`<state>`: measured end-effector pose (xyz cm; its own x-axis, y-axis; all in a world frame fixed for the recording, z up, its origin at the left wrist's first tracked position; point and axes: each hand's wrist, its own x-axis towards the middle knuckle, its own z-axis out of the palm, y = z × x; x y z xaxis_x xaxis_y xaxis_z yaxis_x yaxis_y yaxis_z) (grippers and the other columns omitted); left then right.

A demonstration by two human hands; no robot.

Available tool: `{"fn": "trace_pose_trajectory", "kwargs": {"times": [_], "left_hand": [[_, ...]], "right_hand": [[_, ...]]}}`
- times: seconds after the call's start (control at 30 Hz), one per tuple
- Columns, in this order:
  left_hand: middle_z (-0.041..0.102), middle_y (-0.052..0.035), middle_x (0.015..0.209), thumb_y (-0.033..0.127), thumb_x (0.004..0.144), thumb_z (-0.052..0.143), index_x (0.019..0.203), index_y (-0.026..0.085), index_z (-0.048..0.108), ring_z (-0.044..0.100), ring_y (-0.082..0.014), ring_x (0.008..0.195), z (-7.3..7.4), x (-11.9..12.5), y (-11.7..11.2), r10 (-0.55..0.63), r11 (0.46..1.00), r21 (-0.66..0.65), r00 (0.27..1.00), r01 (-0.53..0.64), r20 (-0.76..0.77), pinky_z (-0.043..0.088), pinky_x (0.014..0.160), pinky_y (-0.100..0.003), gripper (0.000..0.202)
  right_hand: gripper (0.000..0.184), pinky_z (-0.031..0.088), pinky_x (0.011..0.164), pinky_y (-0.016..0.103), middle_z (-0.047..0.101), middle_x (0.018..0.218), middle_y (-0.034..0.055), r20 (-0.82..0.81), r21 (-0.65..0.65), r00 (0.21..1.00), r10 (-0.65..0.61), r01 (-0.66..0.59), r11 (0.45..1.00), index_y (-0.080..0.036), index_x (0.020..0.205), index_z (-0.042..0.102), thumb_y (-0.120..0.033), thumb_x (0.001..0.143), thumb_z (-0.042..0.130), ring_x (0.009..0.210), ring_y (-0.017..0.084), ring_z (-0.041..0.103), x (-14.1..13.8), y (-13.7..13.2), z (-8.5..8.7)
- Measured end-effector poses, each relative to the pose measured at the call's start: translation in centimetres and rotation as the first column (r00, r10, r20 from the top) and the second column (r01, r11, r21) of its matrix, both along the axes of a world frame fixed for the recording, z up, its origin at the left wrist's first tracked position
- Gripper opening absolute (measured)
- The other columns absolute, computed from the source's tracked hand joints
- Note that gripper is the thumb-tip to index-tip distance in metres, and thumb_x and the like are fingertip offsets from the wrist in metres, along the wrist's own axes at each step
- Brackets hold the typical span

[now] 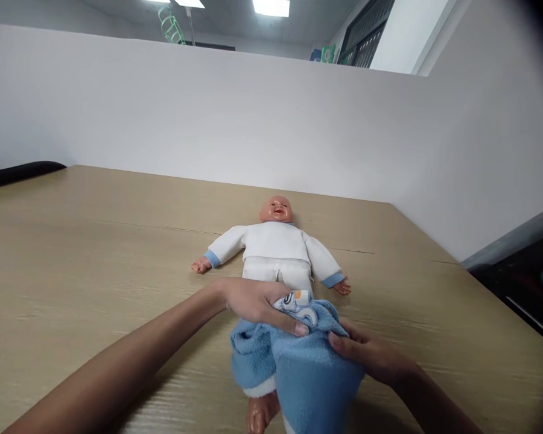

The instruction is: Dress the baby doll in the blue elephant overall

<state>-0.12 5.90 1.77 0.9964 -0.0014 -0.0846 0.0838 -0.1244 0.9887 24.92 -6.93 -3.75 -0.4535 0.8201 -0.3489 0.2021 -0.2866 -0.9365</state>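
A baby doll [277, 241] lies on its back on the wooden table, head away from me, arms spread. It wears a white top with blue cuffs and white bottoms. Blue fleece trousers [317, 380] are around its lower legs, with a patterned patch near the waist. One bare doll foot [260, 413] sticks out of the left trouser leg; the other foot is hidden. My left hand [265, 307] lies across the doll's legs, its thumb pressing the trousers' waist edge. My right hand [366, 349] pinches the trousers' right side between thumb and fingers.
The wooden table [95, 253] extends to a pale partition wall [208, 114] at the back. A black object [22, 172] sits at the far left edge. Another dark object [525, 277] stands beside the table at right.
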Motion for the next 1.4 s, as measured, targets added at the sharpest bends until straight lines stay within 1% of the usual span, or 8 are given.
{"fn": "trace_pose_trajectory", "kwargs": {"times": [0.13,0.23,0.4,0.6,0.87,0.97,1.23,1.4], "left_hand": [[0.072,-0.0019,0.092,0.043,0.077,0.089,0.096,0.017,0.072,0.066,-0.0204,0.089,0.2,-0.1,-0.1,-0.039,0.999,-0.020,0.988,0.037,-0.153,0.058,0.081,-0.029,0.037],[0.078,-0.0015,0.098,0.041,0.065,0.098,0.097,0.017,0.076,0.069,-0.0214,0.091,0.2,-0.3,-0.1,-0.114,0.993,-0.051,0.964,0.105,-0.240,0.060,0.086,-0.029,0.045],[0.079,-0.0060,0.109,0.043,0.086,0.082,0.104,0.015,0.076,0.073,-0.0243,0.103,-0.4,-0.3,0.5,-0.154,0.988,-0.036,0.981,0.151,-0.114,0.057,0.102,-0.033,0.034],[0.075,-0.0072,0.117,0.044,0.097,0.068,0.109,0.015,0.073,0.070,-0.0256,0.116,-0.7,0.0,0.4,-0.030,0.999,0.010,0.999,0.030,-0.011,0.055,0.107,-0.035,0.032],[0.081,-0.0052,0.100,0.041,0.064,0.098,0.100,0.015,0.079,0.074,-0.0232,0.087,-0.8,-0.6,0.1,-0.124,0.987,-0.120,0.980,0.107,-0.152,0.065,0.086,-0.033,0.048],[0.082,-0.0061,0.101,0.045,0.068,0.095,0.098,0.016,0.079,0.075,-0.0234,0.086,-1.0,-0.7,0.1,-0.076,0.990,-0.132,0.985,0.056,-0.156,0.065,0.088,-0.034,0.044],[0.080,-0.0074,0.106,0.038,0.081,0.087,0.104,0.015,0.077,0.074,-0.0248,0.104,-1.8,-0.5,0.6,-0.104,0.981,-0.171,0.993,0.094,-0.048,0.060,0.101,-0.035,0.034],[0.078,-0.0059,0.101,0.053,0.084,0.083,0.101,0.016,0.074,0.073,-0.0228,0.094,-1.6,-0.5,0.3,-0.002,0.994,-0.106,0.998,-0.005,-0.066,0.061,0.094,-0.035,0.042]], "right_hand": [[0.072,0.055,0.099,0.047,0.074,0.120,0.0088,0.047,0.074,0.975,0.217,-0.220,0.973,-0.024,0.135,0.068,-0.063,0.077,0.085,0.113,0.033,0.067,0.0,0.1,1.9],[0.057,0.057,0.095,0.043,0.076,0.110,0.0076,0.020,0.094,0.988,0.152,-0.153,0.984,-0.023,0.125,0.074,-0.063,0.085,0.079,0.105,0.029,0.069,-0.3,0.1,2.0],[0.058,0.047,0.114,0.044,0.070,0.136,0.0056,-0.144,0.056,0.988,-0.051,0.060,0.997,-0.032,0.144,0.064,-0.064,0.096,0.067,0.124,0.026,0.066,-0.2,0.0,0.9],[0.080,0.049,0.113,0.048,0.068,0.140,0.0123,-0.167,-0.009,0.966,0.195,-0.200,0.980,-0.024,0.150,0.057,-0.064,0.084,0.081,0.128,0.032,0.066,-0.4,-0.2,2.0],[0.067,0.049,0.111,0.045,0.074,0.126,0.0067,-0.220,0.018,0.975,-0.031,0.036,0.999,-0.027,0.137,0.067,-0.064,0.084,0.081,0.122,0.028,0.067,-0.4,-0.2,-0.8],[0.060,0.049,0.109,0.045,0.074,0.125,0.0070,-0.203,-0.030,0.977,-0.065,0.060,0.998,-0.027,0.132,0.070,-0.067,0.087,0.076,0.120,0.028,0.066,-0.3,-0.2,-1.5],[0.080,0.057,0.089,0.038,0.076,0.106,0.0102,-0.284,0.038,0.939,0.195,-0.192,0.981,-0.017,0.123,0.074,-0.077,0.070,0.083,0.096,0.027,0.071,-1.7,-0.3,2.2],[0.056,0.054,0.100,0.038,0.076,0.116,0.0056,-0.250,0.075,0.967,-0.042,0.062,0.995,-0.025,0.127,0.072,-0.049,0.079,0.087,0.113,0.027,0.069,-2.1,-0.2,1.8]]}}
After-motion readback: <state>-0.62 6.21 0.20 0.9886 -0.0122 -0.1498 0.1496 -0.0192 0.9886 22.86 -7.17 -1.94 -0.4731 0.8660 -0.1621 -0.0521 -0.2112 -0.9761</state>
